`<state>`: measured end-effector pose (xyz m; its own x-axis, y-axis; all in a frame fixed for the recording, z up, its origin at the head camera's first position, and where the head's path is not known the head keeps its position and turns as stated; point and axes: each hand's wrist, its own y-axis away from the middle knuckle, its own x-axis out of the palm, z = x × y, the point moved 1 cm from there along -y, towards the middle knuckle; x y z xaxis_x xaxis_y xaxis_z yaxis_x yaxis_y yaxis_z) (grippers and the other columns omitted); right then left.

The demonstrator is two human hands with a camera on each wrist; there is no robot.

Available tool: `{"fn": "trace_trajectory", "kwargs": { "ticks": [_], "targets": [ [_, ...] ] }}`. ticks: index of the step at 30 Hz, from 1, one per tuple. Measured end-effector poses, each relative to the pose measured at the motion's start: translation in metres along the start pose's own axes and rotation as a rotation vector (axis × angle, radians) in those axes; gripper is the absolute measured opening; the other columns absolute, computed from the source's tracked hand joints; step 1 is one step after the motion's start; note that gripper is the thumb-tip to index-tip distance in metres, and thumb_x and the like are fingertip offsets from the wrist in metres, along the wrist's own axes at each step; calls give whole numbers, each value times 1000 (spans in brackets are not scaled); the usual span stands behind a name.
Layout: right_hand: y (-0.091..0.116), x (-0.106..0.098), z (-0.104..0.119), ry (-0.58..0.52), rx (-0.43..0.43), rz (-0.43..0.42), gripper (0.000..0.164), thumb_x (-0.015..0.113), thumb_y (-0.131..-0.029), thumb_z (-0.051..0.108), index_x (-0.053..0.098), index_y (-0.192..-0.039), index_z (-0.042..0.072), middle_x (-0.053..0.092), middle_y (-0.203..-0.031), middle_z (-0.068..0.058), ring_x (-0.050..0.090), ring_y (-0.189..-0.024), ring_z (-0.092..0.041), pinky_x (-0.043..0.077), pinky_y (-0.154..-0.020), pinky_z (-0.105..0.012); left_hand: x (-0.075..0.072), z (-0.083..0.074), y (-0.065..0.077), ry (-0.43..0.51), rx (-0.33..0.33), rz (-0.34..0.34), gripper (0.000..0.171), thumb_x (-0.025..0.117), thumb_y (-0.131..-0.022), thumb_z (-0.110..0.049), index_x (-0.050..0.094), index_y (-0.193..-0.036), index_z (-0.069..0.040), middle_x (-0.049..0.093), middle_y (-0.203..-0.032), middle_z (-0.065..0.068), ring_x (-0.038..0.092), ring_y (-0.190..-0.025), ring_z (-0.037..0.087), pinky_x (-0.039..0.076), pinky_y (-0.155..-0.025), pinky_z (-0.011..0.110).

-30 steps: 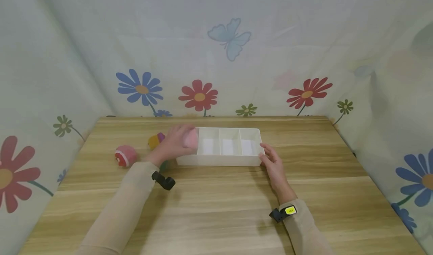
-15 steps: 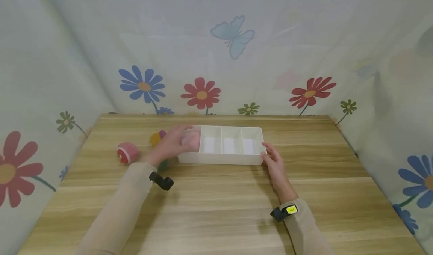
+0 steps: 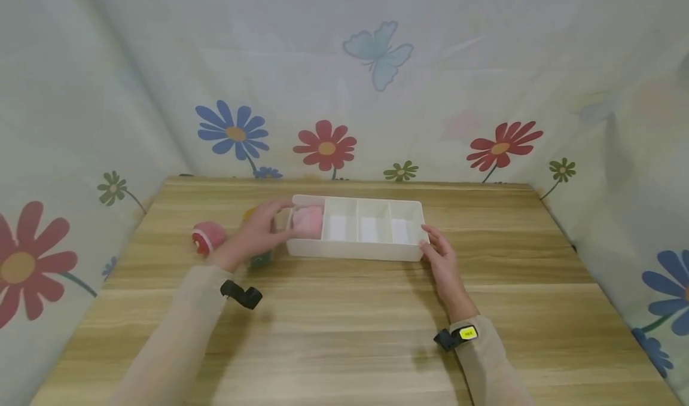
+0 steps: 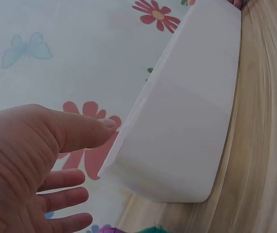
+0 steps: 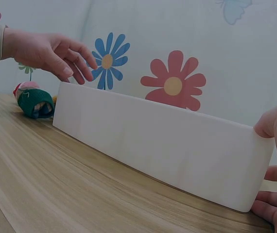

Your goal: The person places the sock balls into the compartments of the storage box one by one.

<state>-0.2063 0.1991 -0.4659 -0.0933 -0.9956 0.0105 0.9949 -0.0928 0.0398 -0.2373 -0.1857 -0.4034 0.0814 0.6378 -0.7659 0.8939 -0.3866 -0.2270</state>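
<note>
Left fingers (image 4: 63,199) are hanging loose and parted, clasping nothing; the left hand (image 3: 253,229) is hovering at the left end of a white four-compartment tray (image 3: 352,250). Whether the left thumb is touching the rim, cannot tell. Right hand (image 3: 440,261) is gripping the tray's opposite end, its thumb pressing at the top near corner, the other fingers lying along the end wall.

Pink soft item (image 3: 307,222) is sitting inside the leftmost compartment, just beside the left hand; its exact shape is blurring out. Tray is resting flat on a wood-grain desk (image 3: 344,328), its long side facing the person.

Left of the tray, a pink-and-red plush ball (image 3: 209,236) with a white band is lying near the left wrist. A green knitted item (image 5: 35,103) is lying just off the tray's left end, partly hiding under the left hand in the head view. A yellow item (image 3: 249,214) is peeking out behind that hand. Floral cloth (image 3: 452,89) with a printed butterfly is hanging beyond the desk
</note>
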Motion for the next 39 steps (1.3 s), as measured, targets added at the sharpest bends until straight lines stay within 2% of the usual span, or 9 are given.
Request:
{"fn": "trace_trajectory", "kwargs": {
  "ticks": [2, 4, 6, 9, 12, 16, 23, 32, 39],
  "targets": [
    [0, -1, 1, 2, -1, -3, 40, 53, -94, 10, 47, -134, 11, 42, -138, -13, 45, -102, -15, 41, -82, -29, -1, 4, 3, -5, 17, -7, 60, 74, -80, -24, 47, -131, -8, 50, -112, 10, 46, -85, 27, 44, -69, 38],
    [1, -1, 1, 1, -2, -4, 40, 52, -95, 10, 46, -134, 11, 42, -138, -13, 45, -102, -14, 41, -82, -29, -2, 8, 7, -12, 29, -5, 59, 73, -80, -23, 47, -132, -8, 49, -106, 8, 46, -85, 28, 42, -70, 37],
    [0, -1, 1, -2, -1, -3, 40, 52, -95, 10, 46, -134, 11, 42, -138, -13, 45, -102, -14, 41, -82, -29, -4, 10, 11, -17, 23, 2, 58, 73, -80, -23, 48, -131, -8, 49, -104, 7, 46, -91, 29, 43, -76, 39],
    [0, -1, 1, -11, -2, -3, 40, 52, -94, 9, 46, -134, 10, 42, -137, -14, 46, -102, -14, 41, -83, -30, -6, 14, 18, -36, 7, 17, 56, 73, -80, -24, 50, -128, -6, 52, -110, 10, 45, -102, 30, 41, -88, 44],
    [0, -1, 0, -13, -3, -5, 40, 52, -94, 10, 46, -134, 10, 42, -136, -14, 47, -101, -13, 41, -84, -31, -7, 19, 25, -66, -10, 28, 53, 74, -80, -24, 52, -123, -3, 52, -117, 16, 44, -109, 31, 37, -94, 48],
    [-1, -1, 0, -21, -11, -4, 40, 52, -95, 9, 45, -134, 10, 42, -136, -15, 47, -100, -12, 41, -83, -30, -7, 22, 33, -85, -36, 45, 52, 75, -78, -23, 54, -120, 1, 53, -115, 19, 45, -107, 34, 39, -92, 49],
    [-2, -1, -1, -30, -20, -8, 41, 52, -94, 9, 45, -134, 7, 43, -136, -16, 48, -99, -11, 42, -81, -27, -8, 31, 39, -114, -99, 70, 58, 77, -76, -29, 54, -121, -2, 57, -113, 12, 48, -101, 28, 42, -88, 46],
    [-1, 0, -1, -13, -5, -9, 40, 52, -94, 8, 46, -134, 9, 43, -136, -15, 48, -101, -12, 42, -83, -30, -8, 38, 51, -91, -136, 112, 63, 76, -77, -26, 48, -127, 0, 52, -125, 21, 46, -113, 37, 36, -94, 54],
    [-1, 1, 0, -24, 1, -6, 40, 53, -94, 8, 46, -134, 9, 43, -136, -15, 48, -101, -13, 42, -83, -29, -9, 40, 56, -82, -162, 126, 64, 77, -76, -27, 48, -128, -1, 53, -120, 18, 49, -104, 33, 41, -89, 52]
  ]
}}
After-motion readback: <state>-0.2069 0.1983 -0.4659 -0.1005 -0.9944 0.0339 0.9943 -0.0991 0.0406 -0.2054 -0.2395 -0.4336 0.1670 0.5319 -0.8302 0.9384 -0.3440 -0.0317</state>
